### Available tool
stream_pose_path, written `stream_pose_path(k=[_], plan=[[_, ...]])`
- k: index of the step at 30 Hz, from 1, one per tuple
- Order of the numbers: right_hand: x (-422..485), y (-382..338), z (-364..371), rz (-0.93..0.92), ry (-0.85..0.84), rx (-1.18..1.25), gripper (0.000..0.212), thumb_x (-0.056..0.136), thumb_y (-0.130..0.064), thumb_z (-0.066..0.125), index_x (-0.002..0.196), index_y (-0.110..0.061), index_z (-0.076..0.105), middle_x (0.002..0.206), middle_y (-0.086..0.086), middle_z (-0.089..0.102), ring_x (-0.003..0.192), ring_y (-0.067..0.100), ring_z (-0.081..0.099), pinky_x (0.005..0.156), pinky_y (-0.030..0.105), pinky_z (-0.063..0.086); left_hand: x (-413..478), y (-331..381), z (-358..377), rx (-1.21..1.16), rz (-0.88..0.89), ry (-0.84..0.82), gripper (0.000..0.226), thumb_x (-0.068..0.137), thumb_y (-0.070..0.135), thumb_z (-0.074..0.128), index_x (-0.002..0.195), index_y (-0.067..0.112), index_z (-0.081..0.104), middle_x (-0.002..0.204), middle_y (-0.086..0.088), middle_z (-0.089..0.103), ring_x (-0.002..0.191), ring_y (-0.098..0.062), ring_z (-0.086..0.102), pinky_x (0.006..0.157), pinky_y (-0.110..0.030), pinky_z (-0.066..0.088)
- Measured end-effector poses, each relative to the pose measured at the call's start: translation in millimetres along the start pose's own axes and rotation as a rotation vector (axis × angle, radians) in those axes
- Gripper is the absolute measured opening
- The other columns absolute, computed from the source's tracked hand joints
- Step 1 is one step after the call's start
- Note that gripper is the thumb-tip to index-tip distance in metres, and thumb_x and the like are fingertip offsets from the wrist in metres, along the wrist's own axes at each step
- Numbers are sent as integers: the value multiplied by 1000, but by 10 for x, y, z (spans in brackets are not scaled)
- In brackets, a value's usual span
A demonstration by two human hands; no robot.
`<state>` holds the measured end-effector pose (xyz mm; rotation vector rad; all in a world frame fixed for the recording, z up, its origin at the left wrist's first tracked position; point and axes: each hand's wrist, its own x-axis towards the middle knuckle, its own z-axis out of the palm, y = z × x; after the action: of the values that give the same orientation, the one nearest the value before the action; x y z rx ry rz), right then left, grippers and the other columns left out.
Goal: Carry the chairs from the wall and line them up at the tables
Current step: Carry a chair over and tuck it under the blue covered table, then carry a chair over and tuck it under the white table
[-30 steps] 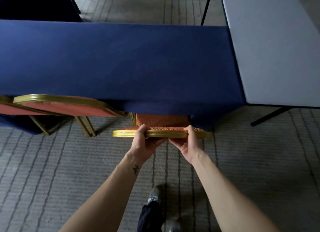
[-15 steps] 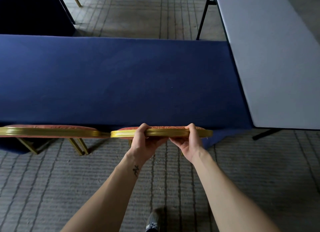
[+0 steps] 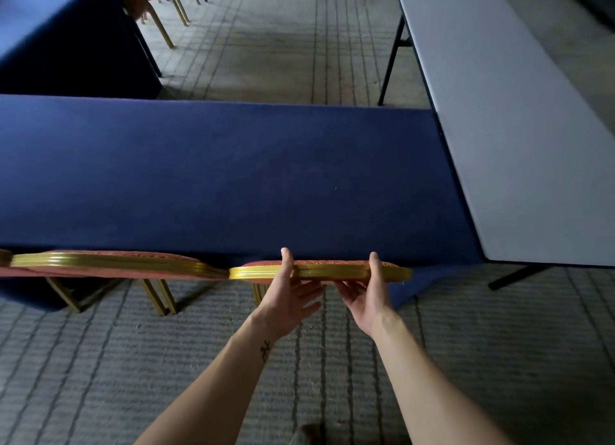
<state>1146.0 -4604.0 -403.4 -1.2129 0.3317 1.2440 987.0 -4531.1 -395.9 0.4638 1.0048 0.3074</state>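
At blue table (image 3: 233, 178) near edge: chair (image 3: 394, 273) pushed in, just beside second chair (image 3: 116, 263). Loose hold on its back by left hand (image 3: 286, 299) and right hand (image 3: 366, 299), thumbs over top, fingers spread beneath.

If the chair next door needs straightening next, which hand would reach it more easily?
Probably the left hand. Both hands hold the chair at its top rail, and the neighbouring chair sits on the left side; the right hand would have to cross over.
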Motion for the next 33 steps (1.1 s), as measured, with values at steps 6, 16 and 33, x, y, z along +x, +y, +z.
stream_pose_path(k=[6,16,33], plan=[[-640,264,-98,18,-79,-81,46,103,-42,53,141,-16,54,125,10,69,108,23,69,81,33,51,-644,-315,122,-110,123,71,64,99,56,50,143,9,49,130,-13,69,121,-30,66,117,-51,38],[-2111,553,-113,46,-388,-175,38,105,-27,44,135,-6,57,118,10,74,95,19,71,81,31,50,-2336,-927,180,-384,375,175,38,103,30,48,130,4,57,126,-18,70,120,-34,64,107,-50,47],[-4277,2410,793,300,-879,-440,38,108,-31,38,134,-10,55,125,14,71,111,26,69,97,40,49,-5161,-1617,-1263,-696,922,485,43,102,23,41,139,4,55,129,-16,69,118,-30,68,105,-46,46]])
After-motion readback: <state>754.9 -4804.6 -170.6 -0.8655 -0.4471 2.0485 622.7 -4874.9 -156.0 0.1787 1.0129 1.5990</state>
